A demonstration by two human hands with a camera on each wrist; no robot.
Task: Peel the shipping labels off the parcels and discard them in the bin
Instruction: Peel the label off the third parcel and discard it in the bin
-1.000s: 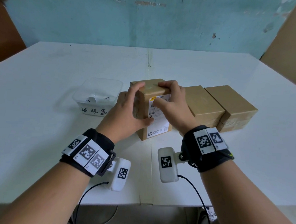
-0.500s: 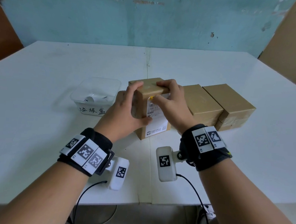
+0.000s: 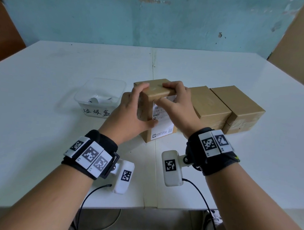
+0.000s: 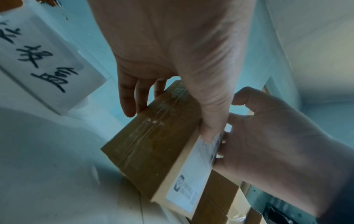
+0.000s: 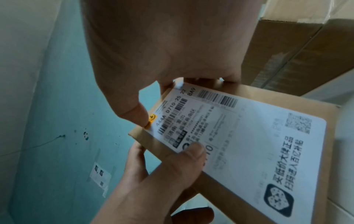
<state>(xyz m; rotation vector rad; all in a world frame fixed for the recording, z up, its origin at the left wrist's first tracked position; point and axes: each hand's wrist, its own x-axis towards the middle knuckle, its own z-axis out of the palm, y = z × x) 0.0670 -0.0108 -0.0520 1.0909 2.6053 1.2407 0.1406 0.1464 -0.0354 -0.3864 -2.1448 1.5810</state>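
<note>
Parcel (image 3: pixel 156 95), upright at table (image 3: pixel 42 94) centre, label (image 3: pixel 162 120) facing viewer. Left hand (image 3: pixel 130 113) grips its left edge; right hand (image 3: pixel 177 102) grips top edge, thumb at label corner. Bin (image 3: pixel 88 100) just left; two parcels (image 3: pixel 224 105) right.

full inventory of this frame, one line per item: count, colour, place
held parcel: 1, brown, upright at table centre, between both hands
shipping label: 1, white, on the held parcel's near face
other parcels: 2, brown, lying side by side right of the held parcel
bin: 1, clear plastic with a handwritten tag, left of the parcels, white scraps inside
table: 1, white
wall: 1, teal, behind the table
left hand: grips the held parcel's left side, thumb on the label
right hand: fingers over the parcel's top edge, thumb at the label's upper corner
</note>
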